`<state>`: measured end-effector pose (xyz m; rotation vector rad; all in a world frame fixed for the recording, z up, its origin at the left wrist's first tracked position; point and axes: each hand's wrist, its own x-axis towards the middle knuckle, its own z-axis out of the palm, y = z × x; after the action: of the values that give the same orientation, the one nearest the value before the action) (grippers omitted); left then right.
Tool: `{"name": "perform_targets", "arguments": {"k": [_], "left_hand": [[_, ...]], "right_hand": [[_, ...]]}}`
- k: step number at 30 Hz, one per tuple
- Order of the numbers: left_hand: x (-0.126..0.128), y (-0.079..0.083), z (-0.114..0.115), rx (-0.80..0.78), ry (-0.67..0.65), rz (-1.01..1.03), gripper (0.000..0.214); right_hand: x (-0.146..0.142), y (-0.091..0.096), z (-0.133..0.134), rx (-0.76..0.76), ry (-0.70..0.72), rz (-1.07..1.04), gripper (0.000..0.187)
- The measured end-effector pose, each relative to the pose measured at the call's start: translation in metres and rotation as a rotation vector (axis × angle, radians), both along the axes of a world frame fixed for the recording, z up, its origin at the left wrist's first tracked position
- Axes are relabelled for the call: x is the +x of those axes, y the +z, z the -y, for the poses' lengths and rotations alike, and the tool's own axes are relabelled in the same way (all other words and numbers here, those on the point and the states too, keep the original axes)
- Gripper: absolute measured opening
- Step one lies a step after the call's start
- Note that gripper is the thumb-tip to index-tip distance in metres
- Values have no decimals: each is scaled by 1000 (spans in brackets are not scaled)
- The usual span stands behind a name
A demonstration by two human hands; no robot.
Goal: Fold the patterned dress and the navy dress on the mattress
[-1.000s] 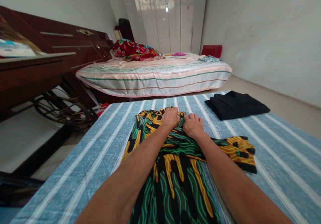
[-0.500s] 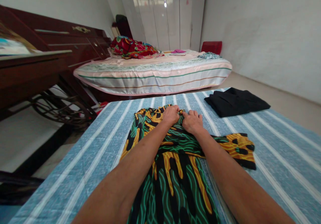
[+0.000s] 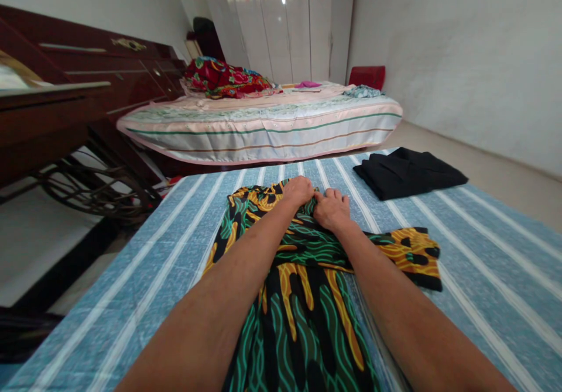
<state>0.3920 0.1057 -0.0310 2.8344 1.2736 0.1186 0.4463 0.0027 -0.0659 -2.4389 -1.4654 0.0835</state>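
A patterned garment [image 3: 302,316] in black, green and orange lies spread along the blue striped sheet [image 3: 483,275], one sleeve out to the right. Both my arms reach forward over it. My left hand [image 3: 297,192] and my right hand [image 3: 332,209] sit side by side at the garment's far end, fingers curled and pinching the bunched cloth there. The fingertips are partly buried in the folds.
A folded black garment [image 3: 408,172] lies on the sheet at the far right. Beyond stands a low bed [image 3: 263,129] with a red floral bundle [image 3: 223,79]. A dark wooden dresser and table [image 3: 65,105] stand to the left, white wardrobe doors behind.
My fingers have curled from lying flatter on the cloth into a pinch on its far edge. The view has shifted slightly; the hands stay at the same place on the garment.
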Motion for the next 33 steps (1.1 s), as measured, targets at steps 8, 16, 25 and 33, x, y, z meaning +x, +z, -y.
{"name": "perform_targets", "arguments": {"k": [8,16,25,33], "left_hand": [[-11,-5,1,161,-167,-26,27],[-32,4,16,247,-314,-67,23],[-49,14,22,191,-359,-93,24],[-151,35,58,105,-259,4,22]], "right_hand": [[-2,2,3,14,-1,6,41],[-2,1,4,19,-2,29,41],[-1,-3,10,16,20,70,40],[-5,-4,13,50,-14,63,39]]}}
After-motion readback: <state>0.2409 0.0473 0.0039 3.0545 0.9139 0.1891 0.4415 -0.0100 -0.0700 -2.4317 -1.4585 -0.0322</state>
